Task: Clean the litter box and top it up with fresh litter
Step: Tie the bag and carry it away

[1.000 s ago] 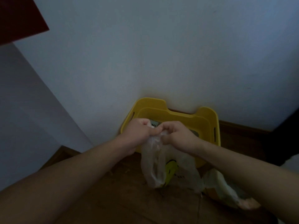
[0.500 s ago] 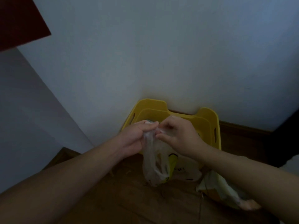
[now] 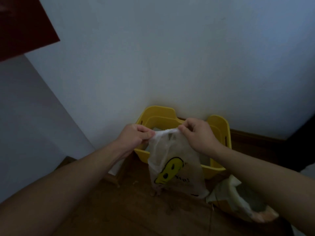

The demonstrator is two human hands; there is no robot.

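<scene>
So: both hands pinch the bag's (image 3: 175, 167) top edge, left hand (image 3: 136, 136) and right hand (image 3: 198, 136) fingers clamped on the bunched plastic, mouth stretched between them. Bag hangs in front of the yellow box (image 3: 219, 126), which sits on the floor (image 3: 119, 210) against the wall (image 3: 170, 57). Step looks like opening the mouth. Rub the layers apart, pull sideways evenly, keep it low and close to the box's near edge. Thin film, likely tears if yanked. Second bag (image 3: 238, 201) lies on the floor right of it.
</scene>
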